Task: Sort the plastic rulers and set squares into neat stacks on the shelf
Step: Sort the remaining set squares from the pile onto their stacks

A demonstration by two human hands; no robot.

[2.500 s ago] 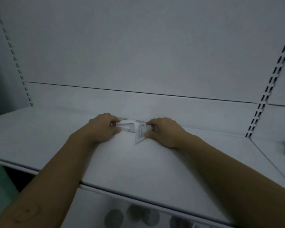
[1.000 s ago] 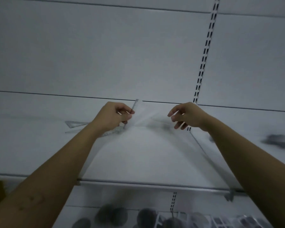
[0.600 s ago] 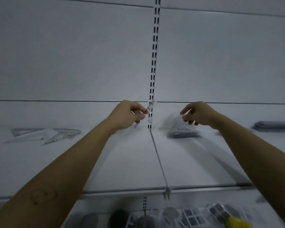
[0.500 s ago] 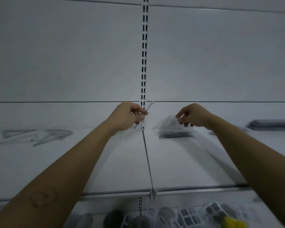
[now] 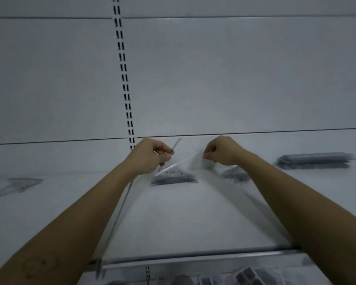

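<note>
White sheet-metal shelf [image 5: 183, 219], with its slotted upright [image 5: 124, 79] behind, carries every pile I am sorting; I keep both forearms low over it so each piece travels only a short way to its stack. Far right lies a long flat ruler stack [image 5: 314, 160], well apart from the triangles, presumably so the two shapes stay separate. At the far left edge a loose, blurred cluster of clear set squares [image 5: 12, 186] waits unsorted. Centre, the set-square stack [image 5: 174, 178] sits between my hands, and a smaller dark pile [image 5: 233, 174] lies just beside my right wrist; I cannot tell what it holds. My right hand [image 5: 221, 151] is closed in a narrow pinch on one corner of a transparent set square [image 5: 185, 164], held tilted with its low edge over the central stack, which I judge to be the step of laying it down aligned. My left hand [image 5: 148, 156] is curled around a thin clear ruler [image 5: 176, 144], held edge-on and clear of the shelf, likely kept back for the ruler stack.
</note>
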